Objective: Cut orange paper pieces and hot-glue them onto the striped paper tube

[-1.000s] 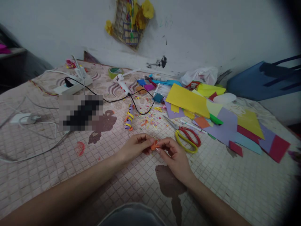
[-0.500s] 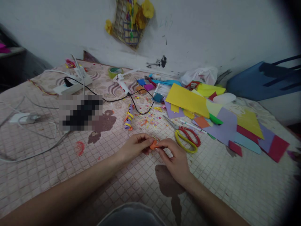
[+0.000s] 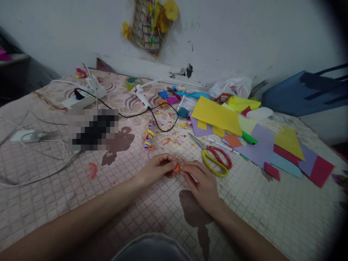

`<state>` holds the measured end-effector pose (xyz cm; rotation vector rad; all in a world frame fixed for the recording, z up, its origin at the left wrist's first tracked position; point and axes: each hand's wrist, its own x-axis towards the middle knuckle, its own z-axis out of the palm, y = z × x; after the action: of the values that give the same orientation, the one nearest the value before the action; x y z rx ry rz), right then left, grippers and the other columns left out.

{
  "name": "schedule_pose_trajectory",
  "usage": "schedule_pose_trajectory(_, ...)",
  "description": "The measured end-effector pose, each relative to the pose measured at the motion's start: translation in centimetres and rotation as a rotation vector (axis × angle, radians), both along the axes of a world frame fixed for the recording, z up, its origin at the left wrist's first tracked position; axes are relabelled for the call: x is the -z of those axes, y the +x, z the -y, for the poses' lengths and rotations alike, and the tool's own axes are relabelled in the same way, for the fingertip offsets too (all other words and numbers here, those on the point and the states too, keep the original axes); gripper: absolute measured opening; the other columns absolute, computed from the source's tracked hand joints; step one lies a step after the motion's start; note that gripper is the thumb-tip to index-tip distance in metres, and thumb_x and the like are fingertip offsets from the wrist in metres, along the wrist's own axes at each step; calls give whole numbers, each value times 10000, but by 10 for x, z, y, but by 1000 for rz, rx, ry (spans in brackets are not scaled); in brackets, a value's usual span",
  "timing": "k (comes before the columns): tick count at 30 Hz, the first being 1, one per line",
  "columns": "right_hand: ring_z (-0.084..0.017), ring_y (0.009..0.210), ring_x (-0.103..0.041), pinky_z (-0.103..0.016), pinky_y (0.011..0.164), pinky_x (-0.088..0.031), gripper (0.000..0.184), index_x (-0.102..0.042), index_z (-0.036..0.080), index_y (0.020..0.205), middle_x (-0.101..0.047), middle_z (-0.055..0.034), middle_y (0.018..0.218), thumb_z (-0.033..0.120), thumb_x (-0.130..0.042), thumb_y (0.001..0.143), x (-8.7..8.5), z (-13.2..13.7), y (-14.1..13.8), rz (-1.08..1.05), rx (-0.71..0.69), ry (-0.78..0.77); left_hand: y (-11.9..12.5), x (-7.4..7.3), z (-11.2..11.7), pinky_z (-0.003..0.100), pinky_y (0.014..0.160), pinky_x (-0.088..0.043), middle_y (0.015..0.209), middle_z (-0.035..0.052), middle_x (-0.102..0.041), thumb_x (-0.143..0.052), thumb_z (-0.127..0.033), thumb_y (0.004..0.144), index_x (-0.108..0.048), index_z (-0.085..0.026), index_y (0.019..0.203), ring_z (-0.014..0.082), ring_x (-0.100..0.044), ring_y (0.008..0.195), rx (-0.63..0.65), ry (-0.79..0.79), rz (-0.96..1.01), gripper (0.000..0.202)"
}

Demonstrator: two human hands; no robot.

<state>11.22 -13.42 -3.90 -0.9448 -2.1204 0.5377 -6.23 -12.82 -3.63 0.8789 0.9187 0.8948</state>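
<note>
A small orange craft piece point(image 3: 177, 168), looking like foam or paper, is pinched between my two hands near the middle of the view. My left hand point(image 3: 160, 166) grips its left side with thumb and fingers. On its right side, the fingertips of my right hand point(image 3: 200, 181) close on the edge. A thin pale stick-like bit shows just above the fingers; what it belongs to is unclear. Beyond my hands lies a purple roll point(image 3: 148, 136) wound with yellow strips and orange bits. Scissors point(image 3: 216, 159) with red and yellow handles rest to the right of my right hand.
Coloured sheets point(image 3: 217, 114) spread over the right side. A glue gun point(image 3: 141, 97) with a black cord, green tape point(image 3: 133, 83) and paper scraps point(image 3: 171, 137) lie farther back. A power strip point(image 3: 85, 97), a white charger point(image 3: 27, 136) and cables occupy the left.
My right fingers have shifted slightly on the orange piece, which looks a little narrower between the hands. My left hand has hardly moved.
</note>
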Motion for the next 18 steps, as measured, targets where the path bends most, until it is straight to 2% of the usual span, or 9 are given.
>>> schedule_pose_trajectory(9, -198, 920, -570, -385, 809, -498, 202, -575, 267, 974, -581, -57, 975, 114, -498, 868, -2, 0, -1, -3, -9, 22, -3, 6, -2, 221, 591, -387, 699, -7, -569, -665, -323, 735, -581, -121, 805, 71, -486, 598, 51, 71, 7, 230)
schedule_pose_trajectory(18, -185, 863, -590, -349, 763, -511, 206, -560, 268, 1023, -623, -40, 924, 137, -508, 873, 0, -2, 0, 11, -23, -5, -4, 2, -3, 234, 593, -405, 701, -17, -569, -686, -289, 697, -521, -135, 872, 80, -509, 592, 28, 85, -43, 285)
